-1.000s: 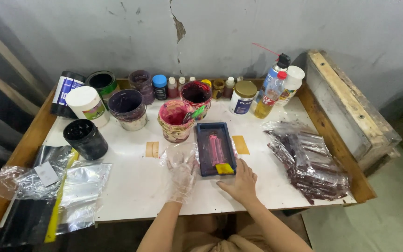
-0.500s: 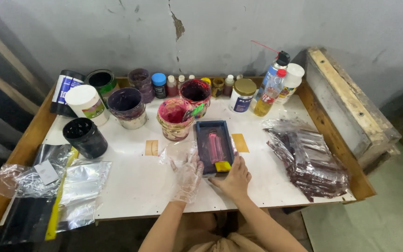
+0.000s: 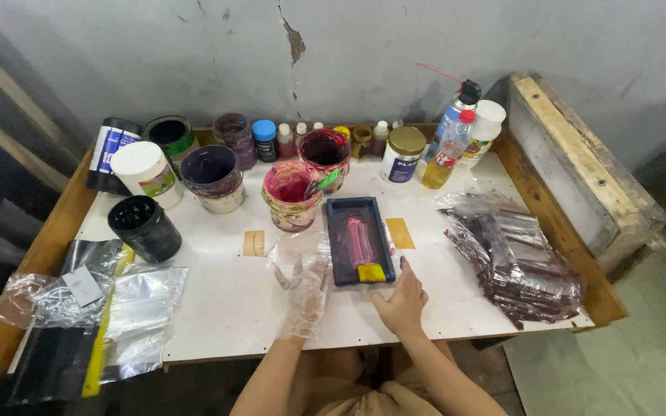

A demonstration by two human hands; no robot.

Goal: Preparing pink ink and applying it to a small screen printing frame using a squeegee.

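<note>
A small dark blue printing frame (image 3: 359,240) with a pink-stained mesh lies on the white table (image 3: 217,308), a yellow piece at its near edge. My left hand (image 3: 306,289), in a clear plastic glove, rests flat on the table just left of the frame, fingers spread. My bare right hand (image 3: 402,302) lies at the frame's near right corner, thumb toward the yellow piece. A clear plastic sheet lies under the frame's left side. A pink-smeared ink tub (image 3: 292,194) stands just behind the frame.
Several ink tubs, jars and small bottles line the back edge. A black cup (image 3: 145,228) stands at left, with clear bags (image 3: 109,308) in front of it. A pile of dark packets in plastic (image 3: 514,258) sits at right beside a wooden crate (image 3: 580,166). Two tan tape pieces flank the frame.
My left hand slid down from the frame's left edge to the table. My right hand drew back slightly from the yellow piece at the frame's near edge.
</note>
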